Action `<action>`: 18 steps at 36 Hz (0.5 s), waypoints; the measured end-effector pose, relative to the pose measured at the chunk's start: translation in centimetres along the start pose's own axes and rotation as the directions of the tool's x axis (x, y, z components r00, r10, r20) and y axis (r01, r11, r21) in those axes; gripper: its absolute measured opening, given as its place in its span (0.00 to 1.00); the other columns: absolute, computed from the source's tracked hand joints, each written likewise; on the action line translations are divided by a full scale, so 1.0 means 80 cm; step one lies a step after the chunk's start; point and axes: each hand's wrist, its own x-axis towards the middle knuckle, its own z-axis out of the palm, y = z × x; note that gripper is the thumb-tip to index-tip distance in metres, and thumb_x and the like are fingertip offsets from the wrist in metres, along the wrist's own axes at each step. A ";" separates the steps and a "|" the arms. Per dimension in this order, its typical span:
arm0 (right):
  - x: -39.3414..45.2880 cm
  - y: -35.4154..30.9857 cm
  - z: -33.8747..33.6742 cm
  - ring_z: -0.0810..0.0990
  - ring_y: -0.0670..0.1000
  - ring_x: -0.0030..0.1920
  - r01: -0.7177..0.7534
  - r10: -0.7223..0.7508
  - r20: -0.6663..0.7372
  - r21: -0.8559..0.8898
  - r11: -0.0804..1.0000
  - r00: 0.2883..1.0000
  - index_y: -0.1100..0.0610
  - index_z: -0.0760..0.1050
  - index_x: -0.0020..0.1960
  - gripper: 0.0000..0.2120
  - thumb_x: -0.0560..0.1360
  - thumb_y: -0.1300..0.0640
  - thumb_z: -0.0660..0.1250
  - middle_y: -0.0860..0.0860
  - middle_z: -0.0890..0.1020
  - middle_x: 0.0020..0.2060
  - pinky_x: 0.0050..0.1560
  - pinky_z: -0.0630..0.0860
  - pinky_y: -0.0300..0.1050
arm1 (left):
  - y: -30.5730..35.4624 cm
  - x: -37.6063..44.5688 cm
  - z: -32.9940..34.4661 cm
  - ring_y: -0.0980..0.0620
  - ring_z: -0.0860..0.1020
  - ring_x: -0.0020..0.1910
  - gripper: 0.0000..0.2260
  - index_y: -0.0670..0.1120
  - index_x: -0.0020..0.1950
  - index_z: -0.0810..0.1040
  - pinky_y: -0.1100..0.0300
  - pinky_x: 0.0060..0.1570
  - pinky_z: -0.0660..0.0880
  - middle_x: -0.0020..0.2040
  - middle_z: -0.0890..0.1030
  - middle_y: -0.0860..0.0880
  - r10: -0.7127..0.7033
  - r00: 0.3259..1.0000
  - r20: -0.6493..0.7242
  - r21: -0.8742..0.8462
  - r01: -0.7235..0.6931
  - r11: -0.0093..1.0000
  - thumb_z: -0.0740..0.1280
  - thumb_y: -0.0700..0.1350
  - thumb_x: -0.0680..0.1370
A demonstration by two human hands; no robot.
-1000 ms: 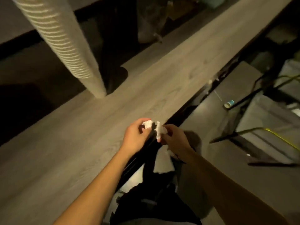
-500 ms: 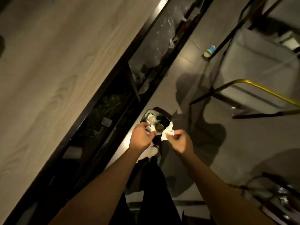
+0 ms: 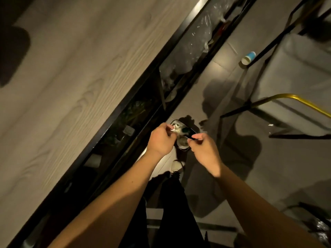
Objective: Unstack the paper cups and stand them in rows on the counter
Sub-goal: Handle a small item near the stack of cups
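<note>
The wood-grain counter [image 3: 75, 83] fills the upper left, and no stack of cups is in view. Both hands hang over a small dark waste bin [image 3: 194, 130] on the floor beside the counter. My left hand [image 3: 160, 140] pinches a small white paper scrap [image 3: 172, 127] at its fingertips above the bin. Close to its right, my right hand [image 3: 204, 149] has thumb and forefinger closed with no scrap visible in them. White crumpled bits lie inside the bin. One blue-and-white paper cup [image 3: 248, 58] lies on its side on the floor, far right.
Under the counter's black edge an open shelf [image 3: 188, 51] holds clear plastic bags and clutter. A chair with a black frame and yellow rail [image 3: 293, 99] stands at the right. My dark trousers and a white shoe [image 3: 176, 165] are below the hands.
My view has swung from the counter and the tall cup stack down to the floor bin. The white scrap in my right hand is gone; the left still pinches one.
</note>
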 end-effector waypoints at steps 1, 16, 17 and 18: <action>-0.011 -0.014 -0.001 0.81 0.49 0.42 0.037 -0.037 0.000 -0.026 0.999 0.999 0.54 0.78 0.53 0.07 0.78 0.53 0.69 0.50 0.82 0.40 0.46 0.77 0.45 | 0.004 -0.010 -0.014 0.53 0.77 0.41 0.07 0.46 0.56 0.77 0.65 0.42 0.71 0.42 0.78 0.53 0.004 1.000 -0.015 -0.029 -0.005 1.000 0.67 0.44 0.78; -0.220 -0.270 0.063 0.78 0.33 0.35 0.526 -0.526 0.054 0.019 0.850 0.849 0.49 0.78 0.46 0.06 0.75 0.58 0.74 0.43 0.81 0.35 0.39 0.69 0.26 | -0.011 -0.174 -0.299 0.56 0.75 0.34 0.03 0.54 0.43 0.78 0.58 0.44 0.74 0.31 0.78 0.60 0.154 0.937 -0.313 -0.443 -0.287 0.849 0.68 0.46 0.73; -0.238 -0.288 0.075 0.78 0.32 0.34 0.554 -0.554 0.067 0.018 0.832 0.830 0.51 0.78 0.46 0.06 0.75 0.59 0.74 0.42 0.81 0.34 0.38 0.69 0.26 | -0.016 -0.187 -0.322 0.54 0.76 0.35 0.03 0.54 0.43 0.78 0.56 0.45 0.75 0.31 0.79 0.61 0.167 0.927 -0.336 -0.437 -0.310 0.844 0.68 0.46 0.72; -0.254 -0.305 0.085 0.77 0.32 0.33 0.571 -0.571 0.091 0.025 0.820 0.816 0.52 0.78 0.46 0.06 0.75 0.61 0.73 0.42 0.81 0.33 0.39 0.69 0.26 | -0.020 -0.201 -0.344 0.52 0.77 0.35 0.03 0.54 0.43 0.78 0.54 0.46 0.76 0.32 0.80 0.60 0.178 0.916 -0.359 -0.436 -0.333 0.836 0.67 0.46 0.72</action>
